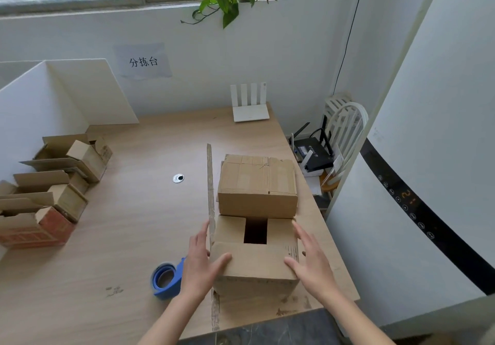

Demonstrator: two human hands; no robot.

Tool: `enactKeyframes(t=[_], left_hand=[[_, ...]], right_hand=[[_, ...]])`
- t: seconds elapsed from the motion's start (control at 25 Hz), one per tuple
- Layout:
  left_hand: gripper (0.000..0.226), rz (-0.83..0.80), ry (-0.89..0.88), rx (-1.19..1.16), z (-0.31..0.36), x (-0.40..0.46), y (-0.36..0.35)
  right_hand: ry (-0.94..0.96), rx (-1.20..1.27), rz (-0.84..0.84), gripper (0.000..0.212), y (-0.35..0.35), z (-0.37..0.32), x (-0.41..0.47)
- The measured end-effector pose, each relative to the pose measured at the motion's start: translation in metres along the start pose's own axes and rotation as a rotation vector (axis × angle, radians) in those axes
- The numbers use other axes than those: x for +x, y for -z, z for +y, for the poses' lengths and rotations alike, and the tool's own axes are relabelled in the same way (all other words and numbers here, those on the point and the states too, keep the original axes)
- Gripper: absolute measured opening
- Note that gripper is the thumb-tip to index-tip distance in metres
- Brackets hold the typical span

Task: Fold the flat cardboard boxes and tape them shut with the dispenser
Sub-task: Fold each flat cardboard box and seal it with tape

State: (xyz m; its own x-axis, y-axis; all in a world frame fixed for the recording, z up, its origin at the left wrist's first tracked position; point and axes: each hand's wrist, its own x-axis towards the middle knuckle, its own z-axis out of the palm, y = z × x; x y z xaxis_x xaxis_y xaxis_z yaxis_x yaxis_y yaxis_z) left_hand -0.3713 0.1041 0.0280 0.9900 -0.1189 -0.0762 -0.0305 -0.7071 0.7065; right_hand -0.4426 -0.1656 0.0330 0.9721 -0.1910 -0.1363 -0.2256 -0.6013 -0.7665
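Head view: box [254, 259] flap apparently upright.

The desk [128, 232] is pale wood-grain laminate, matt and smooth, scuffed near its front edge. On it, the near box [254, 264] is brown matt cardboard, its left flap edge ragged. Just left of that box, the tape dispenser [167, 280] is smooth blue plastic. Behind the box, the closed box [257, 186] shows faintly shiny clear tape strips on dull cardboard.
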Motion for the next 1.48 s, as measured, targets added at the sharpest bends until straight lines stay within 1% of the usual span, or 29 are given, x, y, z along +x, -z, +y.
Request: enactKeyframes(t=[0.04,0.12,0.2,0.28,0.36,0.4,0.48,0.52,0.56,0.6,0.64,0.68,0.72,0.76,0.8,0.88,0.96,1.08,1.16,1.28,1.36,1.48], left_hand=[[0.103,-0.011,0.011,0.005,0.000,0.002,-0.002],[0.102,-0.062,0.047,-0.024,-0.003,0.007,-0.005],[0.098,-0.145,0.117,-0.091,-0.006,0.014,-0.005],[0.092,-0.198,0.143,-0.126,-0.008,0.018,-0.006],[0.094,-0.176,0.135,-0.160,-0.008,0.018,-0.007],[0.101,-0.161,0.143,-0.180,-0.007,0.017,-0.007],[0.117,-0.126,0.126,-0.191,-0.004,0.015,-0.003],[0.123,-0.106,0.097,-0.178,-0.003,0.017,-0.002],[0.127,-0.084,0.065,-0.151,-0.002,0.019,-0.001],[0.127,-0.065,0.034,-0.097,-0.001,0.022,0.000],[0.122,-0.059,0.001,-0.034,0.001,0.024,0.002],[0.111,-0.076,-0.046,0.022,0.002,0.026,0.002],[0.095,-0.109,-0.114,0.077,0.002,0.026,0.001],[0.078,-0.155,-0.180,0.109,0.001,0.026,0.000],[0.069,-0.220,-0.214,0.128,0.000,0.022,-0.001],[0.077,-0.293,-0.226,0.103,-0.008,0.012,-0.009],[0.085,-0.288,-0.219,0.066,-0.013,0.004,-0.018],[0.096,-0.276,-0.166,0.055,-0.010,0.010,-0.022],[0.099,-0.248,-0.138,0.067,-0.004,0.018,-0.022],[0.097,-0.207,-0.105,0.132,0.003,0.030,-0.026],[0.099,-0.241,-0.122,0.204,0.002,0.030,-0.028],[0.100,-0.353,-0.233,0.353,-0.006,0.023,-0.033]], right_hand=[[0.023,-0.060,0.054,0.101,-0.003,-0.005,0.002],[0.062,-0.135,0.072,0.116,0.001,-0.008,0.016],[0.074,-0.182,0.027,0.132,0.012,-0.004,0.035],[0.121,-0.254,-0.034,0.148,0.025,-0.007,0.055],[0.183,-0.295,-0.119,0.156,0.036,-0.013,0.070],[0.209,-0.300,-0.143,0.156,0.039,-0.015,0.074],[0.257,-0.300,-0.131,0.150,0.043,-0.014,0.075],[0.266,-0.305,-0.129,0.143,0.044,-0.012,0.074],[0.269,-0.314,-0.154,0.132,0.043,-0.009,0.071],[0.279,-0.340,-0.195,0.113,0.039,-0.005,0.067],[0.292,-0.387,-0.223,0.091,0.035,-0.001,0.060],[0.303,-0.426,-0.226,0.073,0.028,0.005,0.053],[0.300,-0.438,-0.208,0.064,0.021,0.012,0.045],[0.292,-0.435,-0.169,0.061,0.012,0.018,0.037],[0.270,-0.419,-0.126,0.059,0.003,0.022,0.030],[0.190,-0.316,-0.089,0.054,-0.011,0.025,0.020],[0.133,-0.205,-0.097,0.053,-0.019,0.020,0.018],[0.121,-0.138,-0.083,0.055,-0.019,0.016,0.036],[0.119,-0.148,-0.112,0.055,-0.017,0.012,0.055],[0.086,-0.184,-0.143,0.056,-0.018,0.003,0.075],[0.060,-0.214,-0.141,0.057,-0.024,0.015,0.070],[-0.007,-0.306,-0.260,0.065,-0.037,0.050,0.039]])
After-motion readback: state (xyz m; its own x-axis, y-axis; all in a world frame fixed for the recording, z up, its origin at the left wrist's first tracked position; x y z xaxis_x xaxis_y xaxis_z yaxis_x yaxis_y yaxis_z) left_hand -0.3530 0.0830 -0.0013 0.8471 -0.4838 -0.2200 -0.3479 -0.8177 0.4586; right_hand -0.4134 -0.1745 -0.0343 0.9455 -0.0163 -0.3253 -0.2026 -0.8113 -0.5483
